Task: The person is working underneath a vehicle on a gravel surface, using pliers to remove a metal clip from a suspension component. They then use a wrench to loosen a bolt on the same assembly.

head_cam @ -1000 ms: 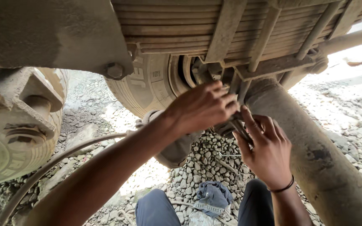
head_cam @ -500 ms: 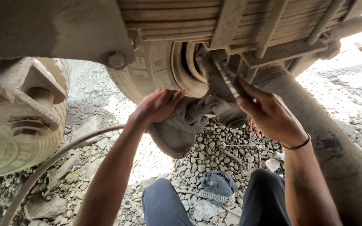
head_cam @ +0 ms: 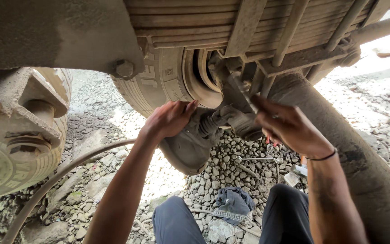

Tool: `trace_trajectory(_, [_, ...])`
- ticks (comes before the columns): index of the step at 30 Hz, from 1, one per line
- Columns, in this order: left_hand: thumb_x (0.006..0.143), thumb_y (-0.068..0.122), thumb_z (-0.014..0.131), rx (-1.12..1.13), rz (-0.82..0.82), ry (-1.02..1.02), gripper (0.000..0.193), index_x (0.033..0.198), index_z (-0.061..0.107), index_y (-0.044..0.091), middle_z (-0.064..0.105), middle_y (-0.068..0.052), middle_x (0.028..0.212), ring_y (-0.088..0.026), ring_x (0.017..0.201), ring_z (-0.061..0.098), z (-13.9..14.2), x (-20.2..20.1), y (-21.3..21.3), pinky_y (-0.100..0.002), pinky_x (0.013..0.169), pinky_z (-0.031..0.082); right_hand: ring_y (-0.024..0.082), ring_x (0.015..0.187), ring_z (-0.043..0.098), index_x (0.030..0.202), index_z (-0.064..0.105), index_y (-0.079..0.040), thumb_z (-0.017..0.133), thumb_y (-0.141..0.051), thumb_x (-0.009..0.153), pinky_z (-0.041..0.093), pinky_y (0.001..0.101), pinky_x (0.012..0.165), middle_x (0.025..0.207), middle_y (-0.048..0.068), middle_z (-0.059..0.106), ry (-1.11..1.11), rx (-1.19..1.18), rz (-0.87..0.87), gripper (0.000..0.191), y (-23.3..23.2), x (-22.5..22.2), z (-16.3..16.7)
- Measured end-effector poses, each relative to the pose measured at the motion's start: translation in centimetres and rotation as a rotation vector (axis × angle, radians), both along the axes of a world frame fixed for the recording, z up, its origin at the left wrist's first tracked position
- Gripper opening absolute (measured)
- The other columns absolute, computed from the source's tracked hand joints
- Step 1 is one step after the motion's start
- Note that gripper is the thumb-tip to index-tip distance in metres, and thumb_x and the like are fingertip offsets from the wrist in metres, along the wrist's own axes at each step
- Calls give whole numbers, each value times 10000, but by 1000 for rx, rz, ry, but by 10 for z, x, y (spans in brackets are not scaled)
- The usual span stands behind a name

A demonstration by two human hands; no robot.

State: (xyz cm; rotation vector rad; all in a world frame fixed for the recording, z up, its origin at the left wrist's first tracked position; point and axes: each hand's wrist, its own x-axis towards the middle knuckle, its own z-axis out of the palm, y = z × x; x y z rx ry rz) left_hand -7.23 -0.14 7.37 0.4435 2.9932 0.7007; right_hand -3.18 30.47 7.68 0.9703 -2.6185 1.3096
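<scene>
Left hand is resting with fingers loosely curled on the round brake chamber, not clamping it. At its 3 o'clock, the right hand is pinching a slim metal tool, which is pointing toward 11 o'clock into the bracket under the leaf springs. The axle is running toward 5 o'clock. A tyre is standing behind the chamber. A blue cloth is lying on the gravel at 6 o'clock.

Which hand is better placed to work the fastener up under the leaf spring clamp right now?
Right, probably. The right hand holds a slim tool raised toward the clamp under the leaf spring. The left hand rests lower, on the round dusty housing.
</scene>
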Motion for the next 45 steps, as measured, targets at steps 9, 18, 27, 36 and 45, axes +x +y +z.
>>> trace_trajectory(9, [1055,504,284,-32,48,-80,537,1235,694,206,748,-167,1035,-349,913,729,-5,-3,0,-505,826,578,88,434,436,1500,496,-27,459,-339,1076,413,250,377,592,47,477,5,-117,-26,528,12,-10,-7])
trace_trajectory(18, [1046,491,298,-26,27,-47,508,1218,675,198,732,-195,965,-385,868,711,-2,-2,0,-528,795,559,86,396,485,1525,425,-22,523,-339,1001,436,266,343,691,69,633,167,34,-132,621,-1,-3,-12])
trace_trajectory(27, [1119,522,258,-94,87,-176,637,1113,725,89,760,-224,940,-351,883,769,0,0,2,-485,842,586,136,409,449,1488,580,-143,531,-321,1000,422,327,377,736,78,658,68,315,-196,522,-8,8,-15])
trace_trajectory(36, [1077,523,287,-71,74,-116,605,1085,725,107,748,-220,973,-380,888,731,0,-1,0,-517,847,559,92,438,418,1484,526,-22,577,-292,1004,382,299,407,702,83,635,173,69,-6,554,-4,0,-18])
trace_trajectory(45, [1072,519,296,-32,73,-108,583,1156,733,142,758,-198,1016,-361,904,735,-1,-2,1,-502,850,558,63,418,478,1399,611,-38,547,-294,1032,378,297,357,619,51,619,131,-9,-36,451,0,-5,-31])
